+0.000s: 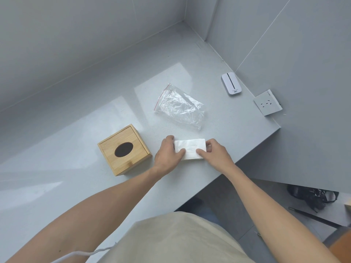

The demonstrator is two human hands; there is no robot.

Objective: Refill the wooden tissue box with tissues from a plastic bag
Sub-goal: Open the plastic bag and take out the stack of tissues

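A folded stack of white tissues (190, 149) lay flat on the grey tabletop (218, 118), close to its front edge, and both hands were on it. The left hand (167, 155) clasped the stack's left end, its fingers (170, 138) curled over the far edge and the thumb laid across the top; the right hand (214, 153) did the same at the right end, thumb on the top sheet and the other fingers wrapped round the side. The two-ended hold seemed meant to square the loose sheets and keep them from fanning apart before they were lifted. The wooden tissue box (124, 149) stood just left of the left hand, upright, lid on, its dark oval slot facing up; nothing white showed through the slot, so it looked unfilled. The plastic bag (180, 106), crumpled and seemingly empty, lay beyond the tissues with its red-lined zip edge turned toward the far left. It was clear of the short path between stack and box. What stood in the way was the box itself: the slot looked too small for the whole stack, so the box would probably have to be opened first. Further right, a small white device (231, 84) lay on the tabletop and a wall socket (267, 102) sat on the side wall, both well apart from the work.
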